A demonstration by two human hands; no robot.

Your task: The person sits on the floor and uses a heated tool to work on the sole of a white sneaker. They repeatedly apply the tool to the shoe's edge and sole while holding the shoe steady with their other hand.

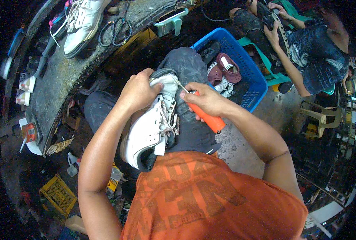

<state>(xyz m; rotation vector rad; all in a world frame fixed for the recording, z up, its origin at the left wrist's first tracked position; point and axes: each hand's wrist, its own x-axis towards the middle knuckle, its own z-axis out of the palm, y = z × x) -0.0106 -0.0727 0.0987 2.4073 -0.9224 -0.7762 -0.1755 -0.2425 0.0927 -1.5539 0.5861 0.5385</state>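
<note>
A white lace-up shoe (140, 132) lies lengthwise on my lap, its toe up on my dark-trousered leg (182, 60). My left hand (144, 90) is closed round the toe end, thumb on the white upper near the dark sole edge. In my right hand (202, 100) is an orange-handled tool (214, 122) with a thin metal shank, like an awl, reaching to the shoe's toe; whether its tip is in the material is too small to tell.
A worn bench (54, 92) at left bears another white shoe (80, 32) and black cord loops (114, 32). A blue basket (258, 78) with footwear sits right of my leg. A co-worker (314, 52) works at upper right, near a beige stool (322, 120). A yellow crate (58, 192) is lower left.
</note>
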